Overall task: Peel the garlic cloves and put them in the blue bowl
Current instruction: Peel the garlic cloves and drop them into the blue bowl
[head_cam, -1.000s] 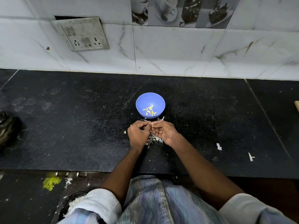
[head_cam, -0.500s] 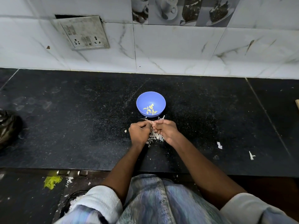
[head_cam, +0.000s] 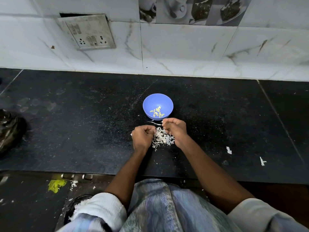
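Note:
The blue bowl [head_cam: 151, 102] stands on the black counter and holds several peeled garlic cloves [head_cam: 157, 112]. Just in front of it my right hand [head_cam: 174, 131] has its fingers curled, pinching a small pale garlic clove at the fingertips close to the bowl's near rim. My left hand [head_cam: 142, 138] is a little lower and to the left, fingers curled, with a thin strip of garlic skin at its fingertips. A heap of white garlic peel [head_cam: 163, 139] lies on the counter between the two hands. The clove itself is mostly hidden by the fingers.
The black stone counter [head_cam: 83, 123] ends at a white tiled wall with a socket plate [head_cam: 88, 32]. A dark crumpled bag [head_cam: 10, 131] sits at the left edge. White scraps [head_cam: 229, 150] lie to the right. The counter's front edge runs just before my body.
The hands were pinching one clove together; now they have come apart. My right hand has moved up toward the bowl and the peel heap shows between them.

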`<control>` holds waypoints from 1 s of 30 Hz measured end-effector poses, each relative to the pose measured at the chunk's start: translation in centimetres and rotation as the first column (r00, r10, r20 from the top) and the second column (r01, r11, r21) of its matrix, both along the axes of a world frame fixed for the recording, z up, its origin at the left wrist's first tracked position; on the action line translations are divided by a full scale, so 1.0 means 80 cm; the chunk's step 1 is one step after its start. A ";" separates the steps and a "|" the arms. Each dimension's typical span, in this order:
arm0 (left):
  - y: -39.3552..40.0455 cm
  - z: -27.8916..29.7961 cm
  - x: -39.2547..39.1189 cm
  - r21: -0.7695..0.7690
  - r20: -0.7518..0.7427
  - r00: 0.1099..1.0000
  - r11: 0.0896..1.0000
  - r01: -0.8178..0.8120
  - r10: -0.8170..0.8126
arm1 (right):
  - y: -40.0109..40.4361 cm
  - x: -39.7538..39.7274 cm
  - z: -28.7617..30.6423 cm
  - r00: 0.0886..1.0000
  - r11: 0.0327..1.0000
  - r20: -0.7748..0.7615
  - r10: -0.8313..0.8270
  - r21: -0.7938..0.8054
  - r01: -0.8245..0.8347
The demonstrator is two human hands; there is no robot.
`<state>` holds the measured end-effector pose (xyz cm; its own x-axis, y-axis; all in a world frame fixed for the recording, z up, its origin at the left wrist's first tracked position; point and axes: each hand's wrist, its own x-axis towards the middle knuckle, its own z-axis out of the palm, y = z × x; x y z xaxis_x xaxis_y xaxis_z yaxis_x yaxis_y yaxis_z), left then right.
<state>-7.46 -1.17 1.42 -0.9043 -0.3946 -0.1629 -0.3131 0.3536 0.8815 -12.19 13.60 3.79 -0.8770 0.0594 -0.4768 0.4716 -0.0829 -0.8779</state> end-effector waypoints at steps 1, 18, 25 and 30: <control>0.002 -0.001 0.002 -0.031 0.003 0.999 0.999 0.036 -0.036 | -0.001 0.001 0.000 1.000 1.000 0.000 0.017 0.018 -0.017; 0.034 0.006 0.010 -0.215 0.006 0.999 0.976 0.044 -0.044 | 0.006 0.005 -0.014 0.996 0.982 -0.009 0.087 0.168 -0.084; 0.020 0.000 0.006 0.124 -0.114 0.993 0.992 -0.026 0.040 | 0.002 0.010 -0.011 0.980 0.976 -0.078 0.186 0.129 -0.175; 0.015 -0.005 0.001 0.315 -0.063 0.993 0.946 -0.074 0.099 | -0.001 0.012 -0.009 0.947 0.953 -0.172 0.272 0.184 -0.241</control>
